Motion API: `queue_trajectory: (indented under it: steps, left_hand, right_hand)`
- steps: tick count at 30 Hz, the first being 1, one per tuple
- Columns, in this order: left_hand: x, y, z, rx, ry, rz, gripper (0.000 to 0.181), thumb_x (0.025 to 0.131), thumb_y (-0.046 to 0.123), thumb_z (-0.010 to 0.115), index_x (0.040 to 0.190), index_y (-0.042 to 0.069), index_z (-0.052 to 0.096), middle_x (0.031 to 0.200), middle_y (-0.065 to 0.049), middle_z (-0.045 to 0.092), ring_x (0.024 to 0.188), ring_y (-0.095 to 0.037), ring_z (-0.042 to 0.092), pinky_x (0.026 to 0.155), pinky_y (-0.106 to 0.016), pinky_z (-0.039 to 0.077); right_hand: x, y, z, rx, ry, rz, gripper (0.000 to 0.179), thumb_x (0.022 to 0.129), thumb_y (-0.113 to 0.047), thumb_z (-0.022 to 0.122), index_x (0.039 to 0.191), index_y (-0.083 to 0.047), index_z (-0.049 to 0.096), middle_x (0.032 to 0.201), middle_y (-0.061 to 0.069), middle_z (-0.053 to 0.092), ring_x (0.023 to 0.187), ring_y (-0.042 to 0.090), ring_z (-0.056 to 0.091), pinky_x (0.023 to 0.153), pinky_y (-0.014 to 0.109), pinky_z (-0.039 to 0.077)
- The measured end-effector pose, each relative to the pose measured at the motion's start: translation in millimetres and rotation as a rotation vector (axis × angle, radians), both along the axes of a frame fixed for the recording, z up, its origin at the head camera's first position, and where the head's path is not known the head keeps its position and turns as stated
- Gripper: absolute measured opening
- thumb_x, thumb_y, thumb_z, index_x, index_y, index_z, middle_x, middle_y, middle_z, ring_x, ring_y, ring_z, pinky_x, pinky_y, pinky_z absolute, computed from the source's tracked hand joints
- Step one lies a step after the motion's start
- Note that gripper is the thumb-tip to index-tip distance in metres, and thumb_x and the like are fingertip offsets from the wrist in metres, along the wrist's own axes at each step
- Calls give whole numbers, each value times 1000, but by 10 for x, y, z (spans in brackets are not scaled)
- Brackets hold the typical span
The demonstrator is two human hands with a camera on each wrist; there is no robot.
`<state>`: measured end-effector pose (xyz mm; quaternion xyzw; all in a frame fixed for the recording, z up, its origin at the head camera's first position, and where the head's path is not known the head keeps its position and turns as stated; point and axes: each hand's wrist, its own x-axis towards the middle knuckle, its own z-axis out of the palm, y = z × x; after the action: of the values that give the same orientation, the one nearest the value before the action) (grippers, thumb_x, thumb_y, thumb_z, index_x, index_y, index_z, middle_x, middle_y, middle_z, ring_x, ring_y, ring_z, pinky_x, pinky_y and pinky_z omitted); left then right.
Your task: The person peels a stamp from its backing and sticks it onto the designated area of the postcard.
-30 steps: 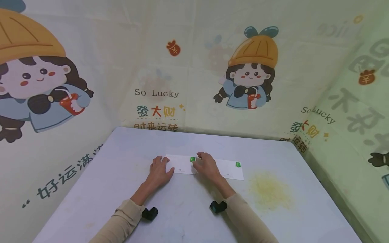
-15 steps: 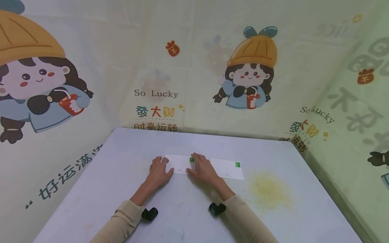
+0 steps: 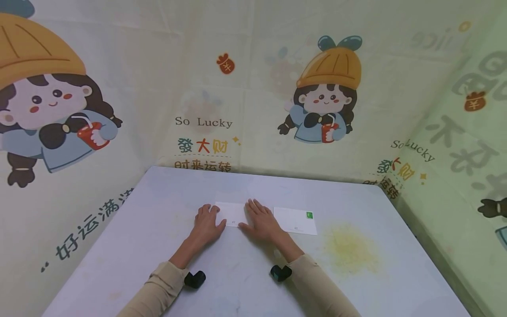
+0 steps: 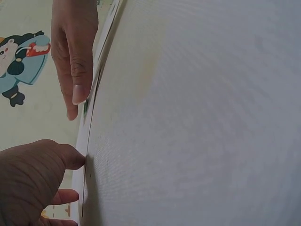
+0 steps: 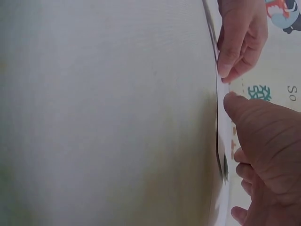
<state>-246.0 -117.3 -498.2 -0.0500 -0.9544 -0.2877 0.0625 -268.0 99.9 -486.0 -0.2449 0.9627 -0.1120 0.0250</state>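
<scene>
Two white envelopes lie flat side by side in the head view. My left hand (image 3: 207, 223) rests at the left end of the left envelope (image 3: 231, 213), fingertips and thumb on its edge. Across that envelope's right end lies my right hand (image 3: 264, 223), fingers straight, hiding its green stamp. The right envelope (image 3: 293, 221) is just right of this hand, its green stamp (image 3: 310, 215) showing at the top right corner. In the left wrist view, my left thumb (image 4: 73, 157) touches down beside the envelope edge. The right wrist view has my right hand (image 5: 273, 146) low over the paper.
The white table (image 3: 245, 273) extends around both envelopes, with a yellowish stain (image 3: 352, 248) to the right. Printed cloth (image 3: 253, 101) hangs behind the table and at its sides. Black wrist cameras (image 3: 195, 279) sit at the sleeve cuffs.
My right hand has slid left and flattened over the left envelope's right end, covering its stamp. The right envelope's left part has come into view. My left hand has stayed in place.
</scene>
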Motion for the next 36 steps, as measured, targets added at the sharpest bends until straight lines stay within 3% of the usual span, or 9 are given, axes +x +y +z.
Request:
queue_trajectory:
  steps: [21,36]
  left_hand:
    - [-13,-21,-35,1,25,-4,46,94,23,72,127,-6,57,141,-33,44,135,-48,39,111,-60,36]
    - [-14,-24,-28,-6,24,5,46,94,22,72,127,-6,57,140,-32,44,135,-47,39,110,-60,37]
  right_hand:
    - [2,-34,-16,87,-36,22,78,105,-57,44,161,-5,27,169,10,24,157,26,16,123,51,22]
    - [34,-32,-7,66,-29,10,76,105,-53,46,160,-4,29,168,12,25,157,29,18,123,53,22]
